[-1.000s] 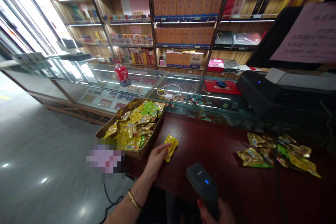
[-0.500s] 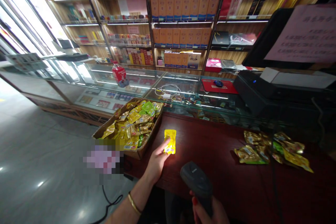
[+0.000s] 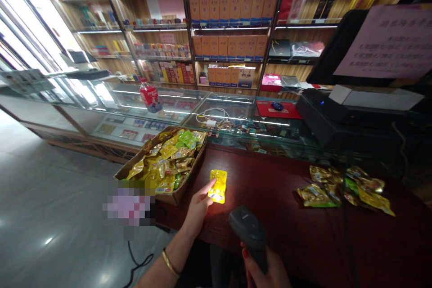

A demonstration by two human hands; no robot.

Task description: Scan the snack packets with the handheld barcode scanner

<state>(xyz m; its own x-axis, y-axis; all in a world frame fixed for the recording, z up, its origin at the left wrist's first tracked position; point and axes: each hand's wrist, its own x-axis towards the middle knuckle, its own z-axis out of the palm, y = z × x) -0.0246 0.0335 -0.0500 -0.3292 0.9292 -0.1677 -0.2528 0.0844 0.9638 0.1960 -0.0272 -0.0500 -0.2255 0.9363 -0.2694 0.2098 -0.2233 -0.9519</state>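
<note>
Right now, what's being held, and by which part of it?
The right hand holds a scanner by its handle; the left hand holds a yellow packet by its left side.

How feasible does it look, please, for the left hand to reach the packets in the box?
Probably yes: the box is open-topped and close beside the left hand, with nothing visible blocking the packets inside, though the hand is touching a separate yellow packet.

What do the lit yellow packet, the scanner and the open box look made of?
Yellow packet: probably glossy plastic film or foil, from its bright glare and thin edges.
Scanner: likely hard plastic, dark, fairly matte, with smooth rounded contours.
Open box: seemingly cardboard, dull brown, with thin walls.
</note>
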